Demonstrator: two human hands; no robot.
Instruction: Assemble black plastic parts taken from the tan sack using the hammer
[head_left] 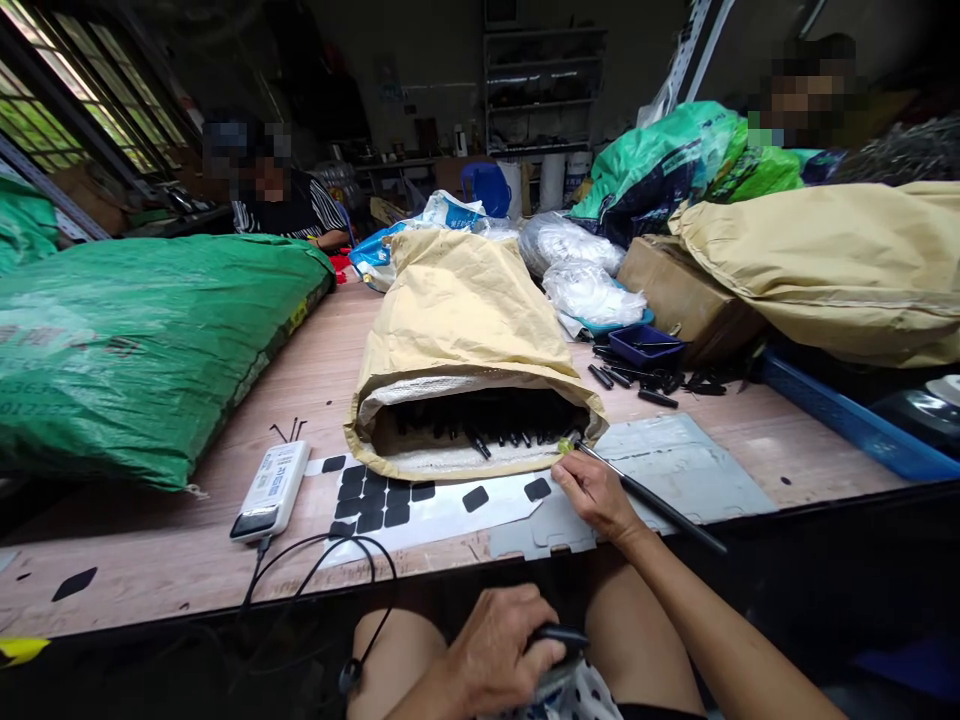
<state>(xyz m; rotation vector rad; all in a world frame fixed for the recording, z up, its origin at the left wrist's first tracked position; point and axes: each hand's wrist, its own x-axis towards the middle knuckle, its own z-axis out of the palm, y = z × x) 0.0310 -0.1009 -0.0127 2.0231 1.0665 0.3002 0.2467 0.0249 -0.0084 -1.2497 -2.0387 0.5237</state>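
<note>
My left hand [504,640] is low over my lap, its fingers closed round a black object [561,634] with a rounded end. Farther forward, my right hand [596,492] is closed on a long rod [652,495], silvery near the fingers and black toward its far right end. A small yellow-green piece [567,445] shows at its fingertips, beside the lower right lip of a tan sack [465,310]. The sack lies with its mouth toward me. Inside the dark opening are several black pieces [477,441].
Black square pads [375,500] lie on a white sheet beside a white power bank [271,490] with a cable. A green sack [142,350] fills the left. Black parts [658,398], a blue tray [847,415] and a carton [679,300] stand right. Two people sit beyond.
</note>
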